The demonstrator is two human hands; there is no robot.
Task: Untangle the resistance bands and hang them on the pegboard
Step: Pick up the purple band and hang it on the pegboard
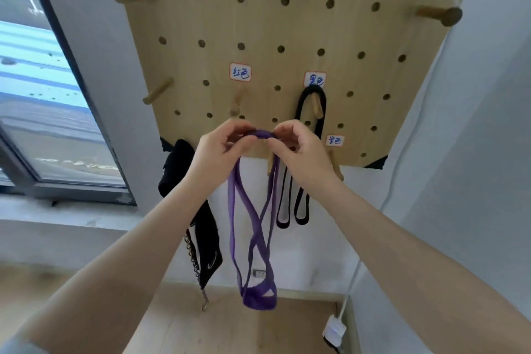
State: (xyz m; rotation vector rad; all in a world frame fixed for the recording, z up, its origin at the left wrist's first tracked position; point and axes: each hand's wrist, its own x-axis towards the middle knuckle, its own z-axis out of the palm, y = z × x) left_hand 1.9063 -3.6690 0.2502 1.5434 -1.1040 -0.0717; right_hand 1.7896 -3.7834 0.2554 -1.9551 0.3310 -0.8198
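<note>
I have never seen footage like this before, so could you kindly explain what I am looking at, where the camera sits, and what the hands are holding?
There is no machine here: a person wears one wide-angle camera on the head, looking forward and down at their own arms. The left hand and right hand pinch the top of a purple resistance band, whose loops hang down twisted and crossed. Behind them is a wooden pegboard with pegs and small handwritten labels. A black band already hangs on one peg. A black bag with a chain hangs at the lower left.
</note>
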